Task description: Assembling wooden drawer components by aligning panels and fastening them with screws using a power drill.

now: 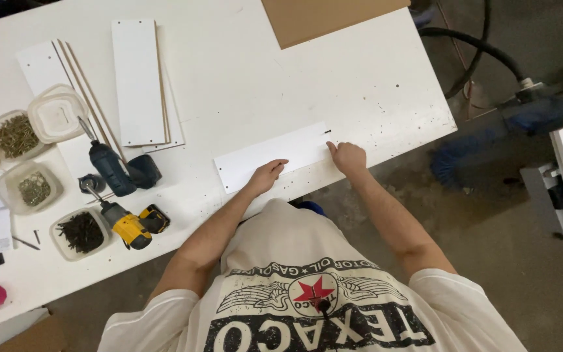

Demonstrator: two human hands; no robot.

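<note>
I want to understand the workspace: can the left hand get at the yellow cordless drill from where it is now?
Probably yes. The left hand rests on the white panel, and the yellow cordless drill lies on the table to that hand's side. Only bare tabletop shows between them, so the way looks free.
</note>
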